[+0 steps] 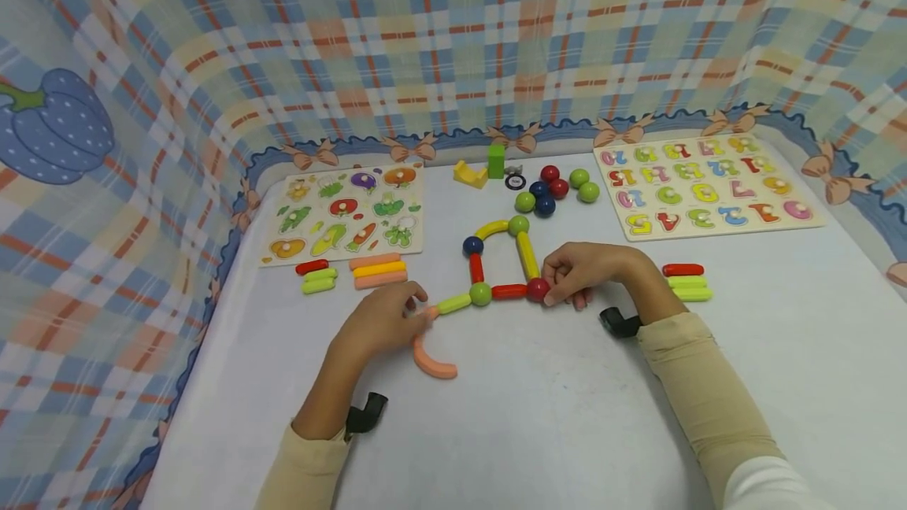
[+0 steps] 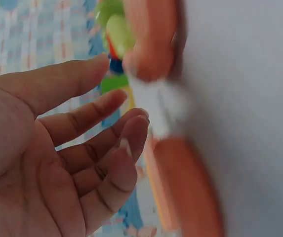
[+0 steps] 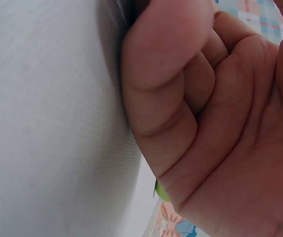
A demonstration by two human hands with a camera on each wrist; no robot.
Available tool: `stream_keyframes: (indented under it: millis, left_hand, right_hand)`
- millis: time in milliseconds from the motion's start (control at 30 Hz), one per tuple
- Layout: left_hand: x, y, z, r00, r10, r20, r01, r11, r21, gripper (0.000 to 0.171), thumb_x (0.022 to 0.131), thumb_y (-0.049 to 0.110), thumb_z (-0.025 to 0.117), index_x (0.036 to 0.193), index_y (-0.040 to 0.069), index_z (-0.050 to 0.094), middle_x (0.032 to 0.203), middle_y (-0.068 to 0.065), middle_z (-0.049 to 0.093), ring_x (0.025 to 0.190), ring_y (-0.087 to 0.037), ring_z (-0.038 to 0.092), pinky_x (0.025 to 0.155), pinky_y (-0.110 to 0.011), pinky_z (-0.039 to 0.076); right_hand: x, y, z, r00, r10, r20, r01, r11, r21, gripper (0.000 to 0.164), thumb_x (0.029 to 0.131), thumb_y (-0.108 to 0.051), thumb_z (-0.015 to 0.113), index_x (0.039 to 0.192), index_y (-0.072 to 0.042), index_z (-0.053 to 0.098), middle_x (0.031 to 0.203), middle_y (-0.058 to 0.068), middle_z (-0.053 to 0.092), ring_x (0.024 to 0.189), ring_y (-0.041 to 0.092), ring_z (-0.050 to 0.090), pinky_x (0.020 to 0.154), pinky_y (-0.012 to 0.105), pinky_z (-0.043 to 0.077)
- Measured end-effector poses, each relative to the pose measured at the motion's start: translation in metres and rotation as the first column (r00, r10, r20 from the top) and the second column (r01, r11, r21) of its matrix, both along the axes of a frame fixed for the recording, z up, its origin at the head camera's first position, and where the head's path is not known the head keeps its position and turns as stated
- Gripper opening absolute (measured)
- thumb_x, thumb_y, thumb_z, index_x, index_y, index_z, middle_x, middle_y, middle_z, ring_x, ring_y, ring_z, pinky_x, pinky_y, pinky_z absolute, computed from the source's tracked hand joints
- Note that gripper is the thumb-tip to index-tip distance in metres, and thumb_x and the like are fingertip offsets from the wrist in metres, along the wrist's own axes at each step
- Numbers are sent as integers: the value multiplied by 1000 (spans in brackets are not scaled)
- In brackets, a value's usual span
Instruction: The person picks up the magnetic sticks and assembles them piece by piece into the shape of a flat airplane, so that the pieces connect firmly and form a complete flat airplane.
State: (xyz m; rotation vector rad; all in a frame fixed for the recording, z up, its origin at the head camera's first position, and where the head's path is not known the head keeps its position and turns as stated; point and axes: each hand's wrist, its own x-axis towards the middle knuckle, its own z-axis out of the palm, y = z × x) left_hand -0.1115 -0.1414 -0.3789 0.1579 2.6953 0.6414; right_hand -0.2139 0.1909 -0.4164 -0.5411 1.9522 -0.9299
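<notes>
A joined loop of rods and balls lies mid-table in the head view: a red ball, a red rod, a yellow rod, a green ball and a blue ball among them. My right hand pinches the red ball between thumb and forefinger; the right wrist view shows curled fingers but hides the ball. From the green ball a light green rod leads to an orange piece. My left hand is beside it, fingers relaxed and apart from the orange pieces. A curved orange rod lies below.
A vegetable puzzle board lies at the back left and a number puzzle board at the back right. Between them are several loose balls, a green block and a yellow piece. Spare rods lie left, others right.
</notes>
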Motion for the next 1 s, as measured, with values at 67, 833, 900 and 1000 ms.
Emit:
stream_keyframes:
  millis: [67, 833, 900, 1000]
  left_hand:
    - [-2, -13, 6, 999, 41, -17, -41, 999, -15, 31, 82, 31, 64, 109, 16, 59, 94, 0, 56, 83, -18, 51, 72, -35, 44]
    - [16, -78, -9, 990, 89, 108, -92, 995, 27, 44, 66, 37, 79, 100, 17, 60, 87, -3, 52, 77, -18, 47, 66, -32, 41]
    - [16, -86, -5, 989, 102, 106, -106, 994, 32, 45, 68, 41, 76, 102, 16, 60, 91, -3, 53, 81, -19, 48, 68, -33, 43]
    - [12, -98, -2, 987, 157, 37, -158, 987, 16, 44, 74, 41, 71, 106, 13, 58, 95, -5, 54, 84, -22, 49, 70, -36, 45]
  right_hand:
    - [0, 0, 0, 1000, 0, 7, 0, 1000, -12, 35, 73, -28, 75, 90, -4, 57, 61, 10, 54, 51, 23, 56, 47, 25, 43]
    - [-1, 5, -3, 999, -34, 40, 36, 998, -50, 27, 77, -17, 72, 94, -2, 57, 61, 10, 51, 51, 22, 55, 48, 25, 43]
    - [-1, 5, -3, 999, -32, 36, 34, 998, -52, 26, 77, -17, 72, 94, -3, 58, 61, 10, 51, 51, 22, 56, 48, 26, 43]
    - [-2, 6, -4, 999, -23, 33, 25, 998, -58, 26, 77, -18, 72, 94, -3, 58, 61, 10, 52, 51, 23, 56, 48, 26, 44]
